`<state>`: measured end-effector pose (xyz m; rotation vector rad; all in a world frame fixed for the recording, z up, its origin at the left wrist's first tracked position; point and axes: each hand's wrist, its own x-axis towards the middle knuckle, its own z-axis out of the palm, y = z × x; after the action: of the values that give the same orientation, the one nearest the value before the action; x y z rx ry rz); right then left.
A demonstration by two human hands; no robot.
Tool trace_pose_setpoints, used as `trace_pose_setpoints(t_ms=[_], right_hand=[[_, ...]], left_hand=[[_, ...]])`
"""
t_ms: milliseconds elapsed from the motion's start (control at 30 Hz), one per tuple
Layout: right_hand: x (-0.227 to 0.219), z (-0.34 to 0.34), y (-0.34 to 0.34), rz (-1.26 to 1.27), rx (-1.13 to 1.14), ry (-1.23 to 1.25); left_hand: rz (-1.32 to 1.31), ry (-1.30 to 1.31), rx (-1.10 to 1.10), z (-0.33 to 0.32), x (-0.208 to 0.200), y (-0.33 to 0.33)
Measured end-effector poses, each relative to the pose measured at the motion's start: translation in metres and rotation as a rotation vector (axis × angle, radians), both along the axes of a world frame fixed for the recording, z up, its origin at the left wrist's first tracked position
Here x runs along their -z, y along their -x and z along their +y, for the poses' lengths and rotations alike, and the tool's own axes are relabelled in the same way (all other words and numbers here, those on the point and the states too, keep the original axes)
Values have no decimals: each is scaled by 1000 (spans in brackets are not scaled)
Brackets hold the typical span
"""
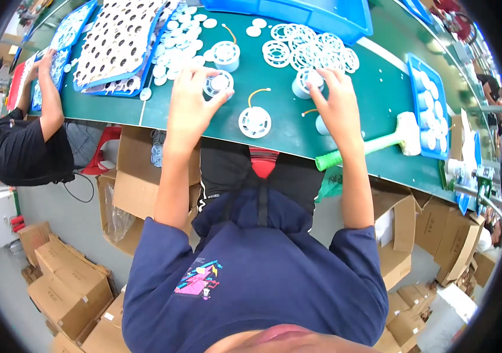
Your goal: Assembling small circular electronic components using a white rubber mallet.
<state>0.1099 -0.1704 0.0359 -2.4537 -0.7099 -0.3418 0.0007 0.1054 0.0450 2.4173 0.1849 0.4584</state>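
Observation:
My left hand [193,101] has its thumb and fingers around a pale blue cylinder with a slotted white top [218,86], held at the table. Another such cylinder [301,88] is between the thumb and fingers of my right hand [338,101]. Between my hands, nearer me, a similar cylinder [255,122] stands with a yellow lead sticking up from it. Just beyond my left hand is one more cylinder [226,54], also with a lead. My right hand partly hides a further cylinder [322,125]. A mallet with a green handle [359,149] and whitish head lies by my right forearm.
White slotted rings [304,47] and small white discs [174,47] lie in heaps on the green table [198,130]. Blue bins [298,13] stand at the back and a blue tray [444,120] of cylinders at right. A co-worker [27,129] sits at left. Cardboard boxes [65,282] crowd the floor.

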Motion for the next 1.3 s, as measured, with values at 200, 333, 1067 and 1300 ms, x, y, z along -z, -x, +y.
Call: trace_pose_setpoints(t_ms=[200,333,1067,1300], right_hand=[[0,-4,3,22,-74,-48],[-5,-2,3,13,-45,-49],[-44,2,74,-139,-238,-382],[-25,51,93,97,-462,-540]], left_hand=[[-65,32,-88,-5,-5,14],[-85,99,-475,21,11,39],[-152,442,-514,49,37,52],[-260,1598,85,-83,-9,59]])
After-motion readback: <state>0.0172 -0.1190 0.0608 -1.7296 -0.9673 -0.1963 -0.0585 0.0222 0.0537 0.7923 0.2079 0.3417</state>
